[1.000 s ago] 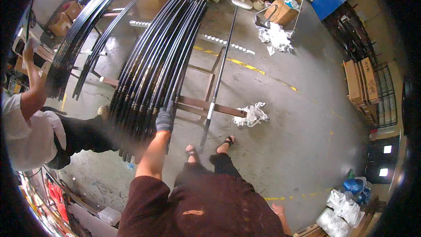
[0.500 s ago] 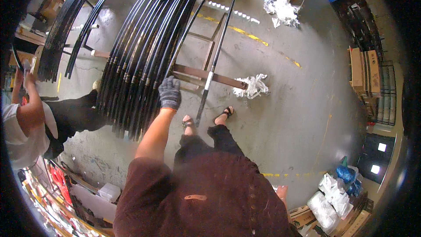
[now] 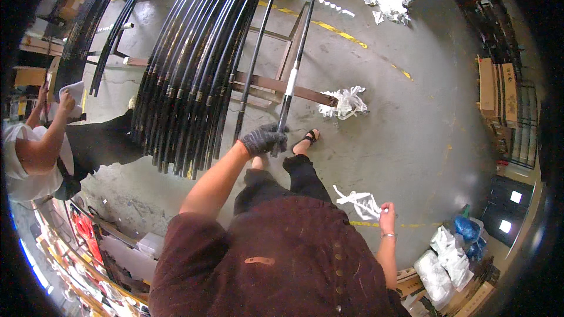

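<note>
My left hand (image 3: 264,140), in a grey knit glove, is closed around the lower end of a long black pole (image 3: 301,47). A white band (image 3: 291,82) circles this pole above my fingers. Bare and held out to the right, my right hand (image 3: 387,218) pinches a bunch of thin white strips (image 3: 361,204) that dangle to its left. One loose black pole (image 3: 256,58) rests to the left of the held one. Farther left, several more black poles (image 3: 188,82) lie side by side in a dense row.
A brown metal rack (image 3: 264,81) supports the poles, with white scraps (image 3: 346,103) heaped at its right end. At the left stands a co-worker (image 3: 41,147) holding a whitish cloth (image 3: 71,91). Cardboard boxes (image 3: 496,91) line the right side; wrapped bags (image 3: 443,264) sit at lower right.
My left hand has moved right and down from the row's edge onto the banded pole. My right hand has come up into view with white strips. One pole now lies apart from the row.
</note>
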`<state>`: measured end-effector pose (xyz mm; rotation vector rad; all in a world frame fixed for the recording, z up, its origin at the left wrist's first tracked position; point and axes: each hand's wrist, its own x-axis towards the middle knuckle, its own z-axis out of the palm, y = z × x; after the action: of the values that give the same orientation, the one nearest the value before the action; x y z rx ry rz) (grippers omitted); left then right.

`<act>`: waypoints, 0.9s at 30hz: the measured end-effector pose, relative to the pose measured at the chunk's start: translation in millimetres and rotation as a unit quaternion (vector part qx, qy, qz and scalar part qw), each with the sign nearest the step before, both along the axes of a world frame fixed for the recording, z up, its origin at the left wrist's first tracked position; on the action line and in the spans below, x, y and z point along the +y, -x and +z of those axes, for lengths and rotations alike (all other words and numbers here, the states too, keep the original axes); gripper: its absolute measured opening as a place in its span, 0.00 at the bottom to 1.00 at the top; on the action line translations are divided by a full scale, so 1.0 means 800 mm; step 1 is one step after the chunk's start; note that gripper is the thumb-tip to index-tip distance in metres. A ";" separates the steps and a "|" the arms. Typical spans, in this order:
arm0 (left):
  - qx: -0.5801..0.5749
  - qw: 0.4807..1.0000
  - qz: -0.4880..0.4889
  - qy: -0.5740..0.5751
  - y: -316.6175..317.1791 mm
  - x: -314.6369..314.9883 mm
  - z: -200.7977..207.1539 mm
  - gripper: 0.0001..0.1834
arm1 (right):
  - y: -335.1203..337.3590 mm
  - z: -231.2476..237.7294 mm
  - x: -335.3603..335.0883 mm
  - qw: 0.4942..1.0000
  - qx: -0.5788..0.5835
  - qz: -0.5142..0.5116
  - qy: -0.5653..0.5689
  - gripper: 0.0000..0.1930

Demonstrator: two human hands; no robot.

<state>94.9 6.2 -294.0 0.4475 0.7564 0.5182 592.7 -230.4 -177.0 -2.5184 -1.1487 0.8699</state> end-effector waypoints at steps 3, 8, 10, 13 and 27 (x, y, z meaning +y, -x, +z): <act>-0.119 0.990 0.065 0.024 0.003 0.009 0.064 0.26 | 0.037 0.004 0.060 0.992 0.093 0.051 -0.064 0.11; -0.172 0.984 0.031 -0.034 -0.009 0.021 0.146 0.31 | 0.189 0.064 0.190 0.947 0.306 0.083 -0.052 0.05; -0.204 0.975 0.044 -0.077 -0.022 0.017 0.168 0.32 | 0.263 0.095 0.226 0.932 0.329 0.141 -0.056 0.09; -0.178 0.971 0.026 -0.157 -0.028 0.023 0.214 0.35 | 0.336 0.122 0.252 0.904 0.318 0.265 -0.106 0.14; 0.034 0.952 0.106 -0.284 -0.005 0.028 0.273 0.36 | 0.395 0.161 0.277 0.891 0.095 0.315 -0.313 0.04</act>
<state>99.1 28.2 -75.6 0.9295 0.7196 0.9339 276.8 -9.2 -48.1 -1.5184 -1.8484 0.6883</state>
